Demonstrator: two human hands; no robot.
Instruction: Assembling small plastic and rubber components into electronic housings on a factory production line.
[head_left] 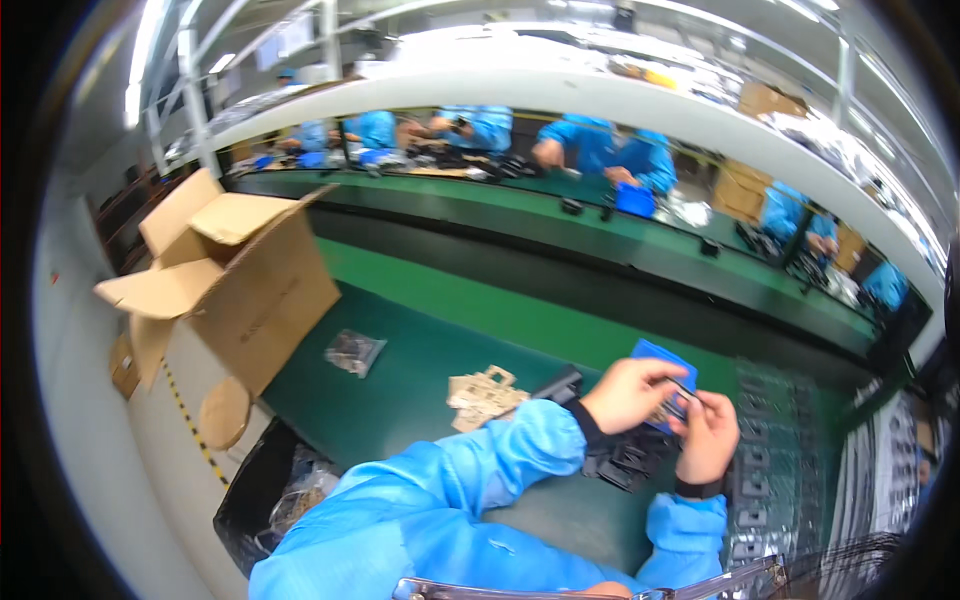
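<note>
My left hand [628, 394] and my right hand [708, 440] meet over the right part of the green work surface, fingers pinched together. Between the fingertips is a small dark part [681, 397], blurred and mostly covered, so its kind cannot be told. Just behind them stands a blue bin [661, 352], partly hidden by the hands. Under and beside my hands lies a pile of black plastic parts [626, 461]. Left of it, near my left sleeve, are several flat beige pieces [484, 398] and a longer black part [556, 384].
An open cardboard box [265, 320] stands at the left, with a clear bag of small parts [354, 352] nearby. Clear trays of dark parts [765, 460] lie at the right. A black bin [255, 500] sits at lower left. Across a conveyor [480, 225], people in blue work.
</note>
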